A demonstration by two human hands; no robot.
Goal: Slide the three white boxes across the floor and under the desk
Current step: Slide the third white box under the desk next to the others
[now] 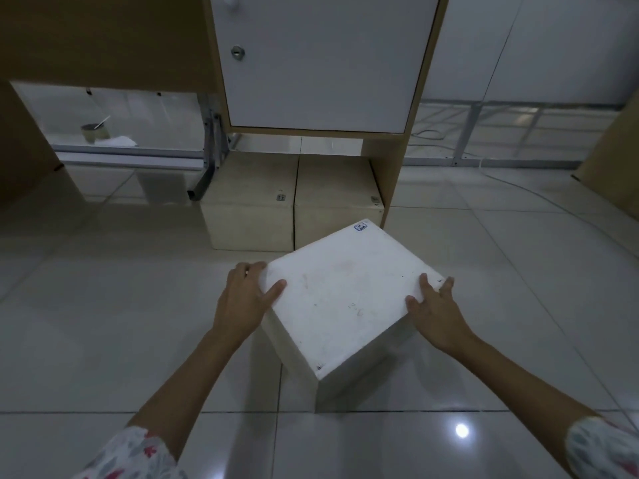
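Observation:
A white box [342,295] stands on the tiled floor in the middle of the view, turned at an angle, with a small blue label at its far corner. My left hand [247,297] grips its left corner, thumb on top. My right hand [434,305] presses on its right corner, fingers spread over the edge. Two more white boxes, one on the left [252,202] and one on the right [337,198], sit side by side under the desk cabinet [321,63], half in its shadow.
The cabinet's wooden side panel [389,174] stands just right of the two boxes. A grey metal desk leg [207,167] is at their left. A cup [93,131] and paper lie far left under the desk. A cable [511,183] runs over the floor at right.

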